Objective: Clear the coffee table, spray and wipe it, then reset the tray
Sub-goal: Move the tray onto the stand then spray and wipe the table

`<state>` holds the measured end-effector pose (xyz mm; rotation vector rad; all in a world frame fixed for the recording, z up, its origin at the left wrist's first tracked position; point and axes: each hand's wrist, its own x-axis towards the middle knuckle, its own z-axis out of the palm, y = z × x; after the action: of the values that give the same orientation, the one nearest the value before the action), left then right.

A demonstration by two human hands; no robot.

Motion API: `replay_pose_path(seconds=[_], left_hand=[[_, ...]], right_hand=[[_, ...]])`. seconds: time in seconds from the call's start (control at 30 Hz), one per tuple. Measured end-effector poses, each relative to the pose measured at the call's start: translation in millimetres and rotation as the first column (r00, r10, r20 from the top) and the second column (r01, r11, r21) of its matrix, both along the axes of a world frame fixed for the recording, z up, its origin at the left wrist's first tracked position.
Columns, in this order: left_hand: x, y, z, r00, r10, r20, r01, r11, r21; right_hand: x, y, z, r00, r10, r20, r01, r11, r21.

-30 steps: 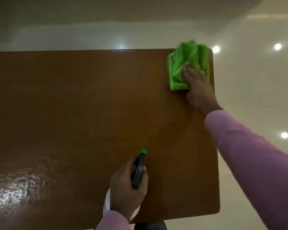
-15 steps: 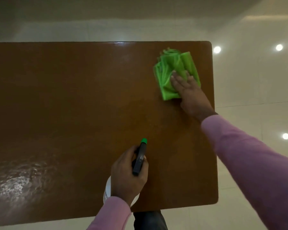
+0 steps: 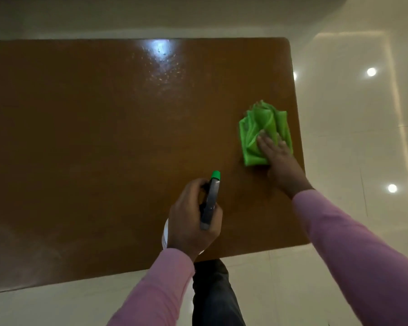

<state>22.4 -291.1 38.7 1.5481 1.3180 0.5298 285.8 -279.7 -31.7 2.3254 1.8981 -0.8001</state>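
Right hand (image 3: pixel 277 158) lies flat, fingers straight, pressing a crumpled bright-green cloth (image 3: pixel 260 134) onto the glossy brown wooden bench (image 3: pixel 104 137) near its right edge — rounded corners, droplets glinting at the far side. Left hand (image 3: pixel 191 217) curls round a white spray bottle (image 3: pixel 210 201) with dark trigger head and green nozzle

A right hand (image 3: pixel 277 158) presses a green cloth (image 3: pixel 262 135) flat near the brown desk's (image 3: pixel 104 137) right edge; the left hand (image 3: pixel 191 220) grips a spray bottle (image 3: pixel 210 201) nearby.
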Motion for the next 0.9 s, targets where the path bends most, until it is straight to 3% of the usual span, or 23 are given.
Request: replay_pose_path(seconds=[0.07,0.17,0.23,0.33,0.4,0.47,0.57,0.67,0.73,0.8,0.87,0.9], left_hand=[[-8.9,-11.4,-0.3,0.997,-0.075,0.018,0.075,0.997,0.0],[-22.5,-24.8,2.7,0.991,-0.13,0.04,0.128,0.991,0.04],[-30.9,-32.0,6.7,0.989,-0.137,0.048,0.134,0.99,0.049],[-45.7,-41.7,9.2,0.99,-0.125,0.067,0.126,0.992,-0.012],[-59.8,-49.7,7.4,0.994,-0.076,0.074,0.078,0.997,-0.024],[-74.5,-60.5,3.7,0.996,-0.002,0.088,0.006,0.999,-0.048],[-90.1,-73.0,2.3,0.99,0.088,0.111,-0.084,0.996,-0.032],[-97.7,-82.9,3.3,0.987,0.097,0.127,-0.098,0.995,0.007],[-101.9,-89.5,7.1,0.986,0.102,0.131,-0.104,0.995,0.008],[-108.8,-92.4,8.5,0.985,0.112,0.131,-0.112,0.994,-0.008],[-122.2,-94.8,5.5,0.986,0.107,0.128,-0.105,0.994,-0.024],[-129.6,-95.7,4.2,0.987,0.106,0.123,-0.103,0.994,-0.034]], right_hand=[[2.0,-11.2,2.3,0.96,-0.28,0.02,0.28,0.96,0.008],[-60.3,-27.1,-2.5,0.927,-0.376,-0.011,0.376,0.926,0.02],[-115.2,-57.3,-9.0,0.967,-0.247,-0.069,0.251,0.967,0.053],[-142.0,-119.6,-10.6,0.988,0.12,-0.095,-0.117,0.992,0.035],[-112.9,-153.9,-6.5,0.988,0.142,-0.052,-0.142,0.99,-0.005],[-79.6,-177.8,-2.7,0.997,-0.083,-0.011,0.083,0.997,0.001],[-75.9,-171.1,-0.9,0.874,-0.486,0.015,0.486,0.874,0.029],[-137.5,-146.4,-9.6,0.774,-0.633,-0.02,0.633,0.771,0.075],[-197.3,-148.8,-14.6,0.853,-0.515,-0.081,0.521,0.847,0.11],[-235.2,-166.2,-15.1,0.97,-0.207,-0.129,0.224,0.966,0.132],[-217.3,-187.8,-18.0,0.986,0.099,-0.133,-0.081,0.988,0.131],[-193.3,-198.0,-18.9,0.983,0.146,-0.108,-0.132,0.983,0.128]])
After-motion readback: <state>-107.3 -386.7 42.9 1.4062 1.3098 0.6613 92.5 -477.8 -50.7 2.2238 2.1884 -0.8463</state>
